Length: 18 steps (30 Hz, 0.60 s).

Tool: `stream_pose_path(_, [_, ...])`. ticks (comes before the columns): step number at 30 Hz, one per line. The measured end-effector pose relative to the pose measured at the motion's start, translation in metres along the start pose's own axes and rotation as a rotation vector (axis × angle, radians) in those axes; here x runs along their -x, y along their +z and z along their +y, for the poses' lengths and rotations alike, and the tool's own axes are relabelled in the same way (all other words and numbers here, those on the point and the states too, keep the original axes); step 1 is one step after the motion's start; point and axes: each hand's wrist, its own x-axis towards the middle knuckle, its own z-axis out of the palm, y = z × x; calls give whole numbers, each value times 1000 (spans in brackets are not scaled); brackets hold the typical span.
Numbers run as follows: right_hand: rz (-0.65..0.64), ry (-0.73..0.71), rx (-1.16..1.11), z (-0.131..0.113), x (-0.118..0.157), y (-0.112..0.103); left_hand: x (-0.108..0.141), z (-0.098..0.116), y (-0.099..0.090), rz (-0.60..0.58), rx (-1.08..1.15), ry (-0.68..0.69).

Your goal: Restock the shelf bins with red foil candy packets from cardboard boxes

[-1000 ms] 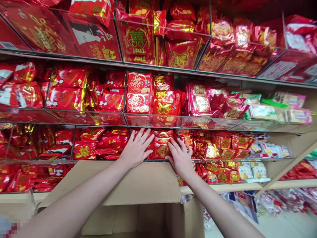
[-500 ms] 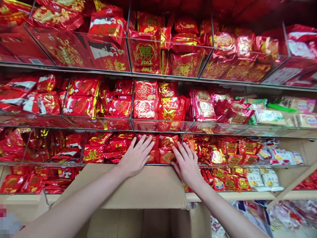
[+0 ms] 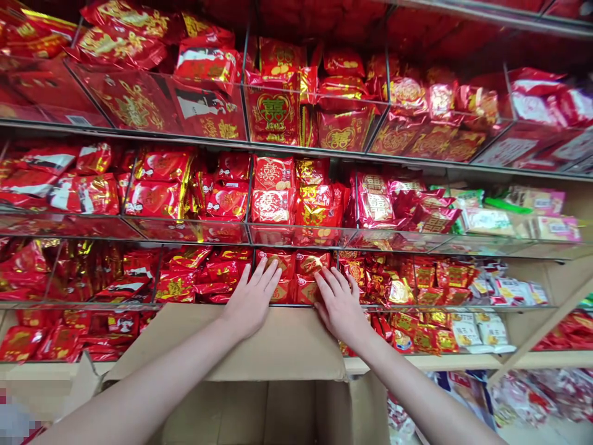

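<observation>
Left grip point(image 3: 251, 301) and right grip point(image 3: 340, 309), both loosely spread, touch red packets point(image 3: 304, 288).

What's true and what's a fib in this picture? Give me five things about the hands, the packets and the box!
1. The left hand and right hand reach over a flap of the cardboard box. True.
2. Red packets show between the two hands. True.
3. The cardboard box is closed. False: it is open, and you can see inside.
4. The left hand is curled into a fist. False: its fingers are stretched out.
5. There are white packets to the right of both hands. True.
</observation>
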Motion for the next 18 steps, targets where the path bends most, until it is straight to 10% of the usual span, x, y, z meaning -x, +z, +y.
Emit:
stream_pose_path(12, [28,-2,-87,10,9,0,20,5,-11,-54,63,-15])
stream_pose_path(18, [90,104,-314,15,68,-20,74,-5,-37,40,169,65])
